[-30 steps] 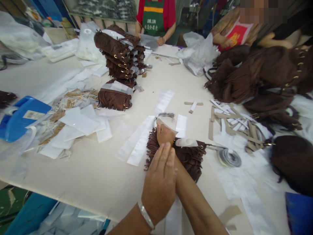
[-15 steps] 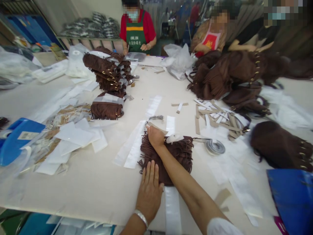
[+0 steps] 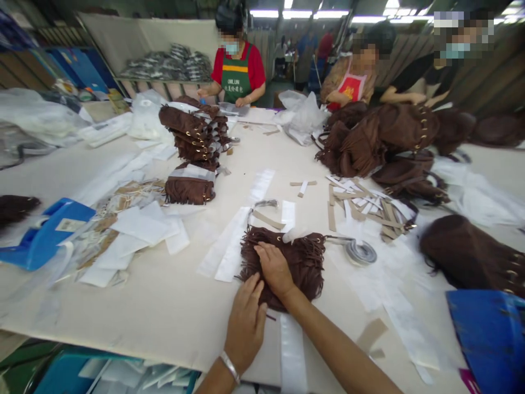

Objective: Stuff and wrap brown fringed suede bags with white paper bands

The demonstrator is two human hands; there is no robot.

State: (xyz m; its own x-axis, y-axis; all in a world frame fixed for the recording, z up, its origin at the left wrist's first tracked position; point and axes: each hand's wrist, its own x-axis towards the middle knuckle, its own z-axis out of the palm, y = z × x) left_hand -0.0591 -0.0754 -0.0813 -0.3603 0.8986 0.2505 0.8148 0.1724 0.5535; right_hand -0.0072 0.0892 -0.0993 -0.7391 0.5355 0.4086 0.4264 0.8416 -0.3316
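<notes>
A dark brown fringed bag (image 3: 305,268) lies flat on the table in front of me. My left hand (image 3: 246,323), with a silver bracelet at the wrist, rests at the bag's lower left edge, fingers stretched out. Across the bag's middle lies my right hand (image 3: 275,268), its fingers extended over the fringe. From the bag's right corner a strap leads to a wrapped coil (image 3: 361,251). Another wrapped strap end (image 3: 266,203) sits above the top left corner. White strips (image 3: 233,249) lie under and beside the bag.
Brown fringed bags are stacked (image 3: 191,131) at the back left, and more are heaped (image 3: 381,131) at the right. Paper strips (image 3: 369,205) and white sheets (image 3: 143,227) lie about. A blue tape dispenser (image 3: 61,230) stands left, a blue bin (image 3: 488,334) right. Co-workers stand across the table.
My right hand has moved from the bag's top left corner down onto its middle. My left hand has shifted slightly at the lower left edge. The camera view has tilted up.
</notes>
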